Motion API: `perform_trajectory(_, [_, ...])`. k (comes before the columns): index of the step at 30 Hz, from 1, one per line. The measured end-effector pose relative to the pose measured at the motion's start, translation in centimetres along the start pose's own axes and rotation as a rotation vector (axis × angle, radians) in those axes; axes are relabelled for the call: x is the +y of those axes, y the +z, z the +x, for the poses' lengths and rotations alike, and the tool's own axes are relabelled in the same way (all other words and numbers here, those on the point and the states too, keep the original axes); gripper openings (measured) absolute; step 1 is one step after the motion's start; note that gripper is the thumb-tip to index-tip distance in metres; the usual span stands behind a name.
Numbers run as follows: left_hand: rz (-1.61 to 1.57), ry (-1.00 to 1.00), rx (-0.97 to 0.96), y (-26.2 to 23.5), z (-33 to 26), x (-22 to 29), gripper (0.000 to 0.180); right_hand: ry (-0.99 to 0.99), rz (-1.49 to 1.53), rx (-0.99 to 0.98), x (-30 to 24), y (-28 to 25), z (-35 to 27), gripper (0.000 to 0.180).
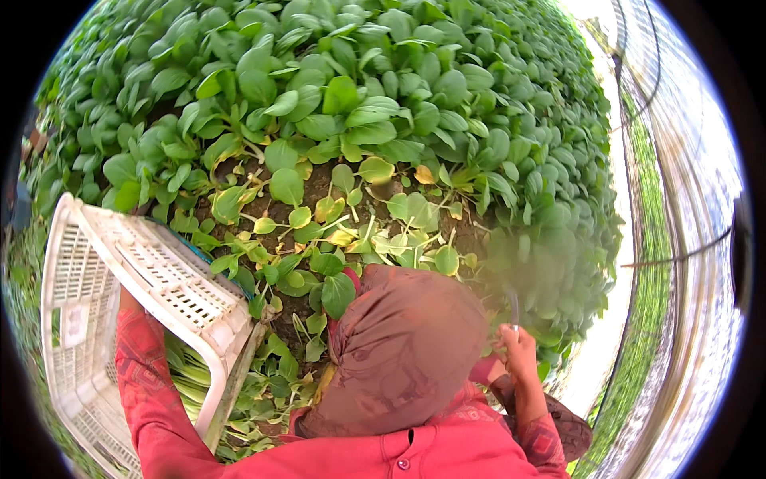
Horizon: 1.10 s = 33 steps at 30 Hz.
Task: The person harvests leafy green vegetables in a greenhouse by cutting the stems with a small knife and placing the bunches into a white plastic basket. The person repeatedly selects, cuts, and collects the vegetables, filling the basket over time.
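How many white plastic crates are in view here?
1. The white plastic crate stands tilted at the left, beside the bed of leafy greens, with cut greens inside. Others may lie outside the view.

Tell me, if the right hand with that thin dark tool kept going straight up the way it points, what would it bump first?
Probably the leafy green plants just above the right hand; the tool already points into them, though blur hides the depth.

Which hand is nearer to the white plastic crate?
Left. The left hand is up against the white plastic crate, at its slatted wall. The right hand is far across, gripping a thin dark handle beside the greens.
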<state>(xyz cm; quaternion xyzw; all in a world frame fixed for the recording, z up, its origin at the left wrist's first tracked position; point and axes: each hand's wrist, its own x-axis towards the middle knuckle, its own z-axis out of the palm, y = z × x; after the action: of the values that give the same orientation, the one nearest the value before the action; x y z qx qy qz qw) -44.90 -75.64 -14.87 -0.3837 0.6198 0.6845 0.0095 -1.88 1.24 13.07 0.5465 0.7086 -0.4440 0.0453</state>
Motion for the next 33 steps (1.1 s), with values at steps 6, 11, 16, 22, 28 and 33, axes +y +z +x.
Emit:
perform_trajectory(6, [0.058,0.043,-0.039,-0.8,-2.1,5.8,0.038,-0.102,0.091,-0.056,1.6,0.4,-0.1,0.026])
perform_trajectory(11, [0.636,0.806,0.278,2.8,-13.4,9.9,0.043,-0.059,0.119,-0.097,2.3,-0.6,-0.2,0.025])
perform_trajectory(16, [0.816,1.421,-0.100,15.3,-37.2,12.9,0.032,-0.240,0.226,-0.123,2.5,0.9,1.3,0.026])
perform_trajectory(22, [1.415,1.057,-0.339,17.2,-39.6,13.6,0.036,-0.384,0.235,-0.214,0.1,6.8,6.3,0.033])
perform_trajectory(28, [1.619,0.950,-0.412,18.2,-39.3,13.6,0.038,-0.246,0.447,-0.261,0.5,11.9,7.9,0.044])
perform_trajectory(33, [1.827,0.881,-0.553,18.5,-39.4,14.1,0.035,-0.296,0.398,-0.164,3.4,14.0,9.3,0.041])
